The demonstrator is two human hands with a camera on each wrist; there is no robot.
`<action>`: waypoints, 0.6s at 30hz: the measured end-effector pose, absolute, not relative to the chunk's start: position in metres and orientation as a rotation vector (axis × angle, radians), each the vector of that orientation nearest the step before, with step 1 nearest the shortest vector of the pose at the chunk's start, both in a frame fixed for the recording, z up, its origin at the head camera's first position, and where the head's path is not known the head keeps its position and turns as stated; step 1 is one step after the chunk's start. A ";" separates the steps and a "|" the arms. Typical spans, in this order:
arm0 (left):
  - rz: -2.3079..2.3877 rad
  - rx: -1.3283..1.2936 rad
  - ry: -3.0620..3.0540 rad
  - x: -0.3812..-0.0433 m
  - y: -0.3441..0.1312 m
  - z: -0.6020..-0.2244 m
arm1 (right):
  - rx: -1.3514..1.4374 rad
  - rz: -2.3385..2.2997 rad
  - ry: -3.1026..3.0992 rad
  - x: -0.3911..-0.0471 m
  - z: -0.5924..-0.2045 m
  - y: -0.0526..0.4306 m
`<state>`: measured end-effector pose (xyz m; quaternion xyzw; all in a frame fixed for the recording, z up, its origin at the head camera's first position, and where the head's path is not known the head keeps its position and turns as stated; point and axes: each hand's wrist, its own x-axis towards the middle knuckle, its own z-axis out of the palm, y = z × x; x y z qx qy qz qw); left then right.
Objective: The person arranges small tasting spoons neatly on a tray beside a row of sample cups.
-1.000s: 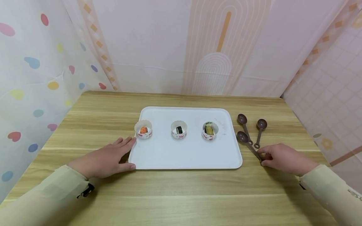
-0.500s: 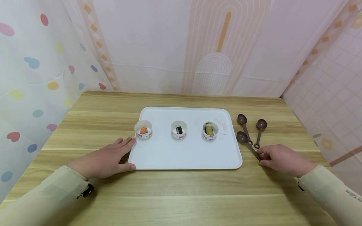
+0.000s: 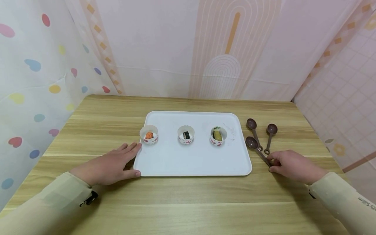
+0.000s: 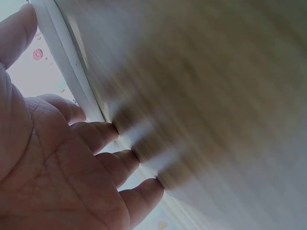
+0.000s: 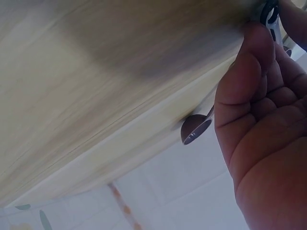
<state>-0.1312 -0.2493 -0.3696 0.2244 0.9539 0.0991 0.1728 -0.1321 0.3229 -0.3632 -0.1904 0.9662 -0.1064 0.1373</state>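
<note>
My right hand [image 3: 289, 165] pinches the nearest spoon [image 3: 252, 142], left hand [image 3: 110, 165] spread against the tray [image 3: 188, 163]; lifting likely needs steadiness.

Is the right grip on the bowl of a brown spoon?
No, the right grip holds the nearest brown spoon by the far end of its handle, away from the bowl.

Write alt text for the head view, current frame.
A person's right hand pinches the handle end of a brown measuring spoon, beside two similar spoons on a wooden table. The left hand rests against the left edge of a white tray bearing three patterned cups in a row, each holding a sushi-like piece.
</note>
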 end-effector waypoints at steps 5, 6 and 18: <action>0.277 0.639 2.703 -0.131 -0.249 -0.369 | -0.544 -0.320 2.792 -0.132 -0.363 0.323; 0.277 0.640 2.703 -0.131 -0.249 -0.369 | -0.543 -0.320 2.792 -0.132 -0.363 0.323; 0.275 0.644 2.708 -0.130 -0.249 -0.369 | -0.520 -0.333 2.783 -0.133 -0.363 0.322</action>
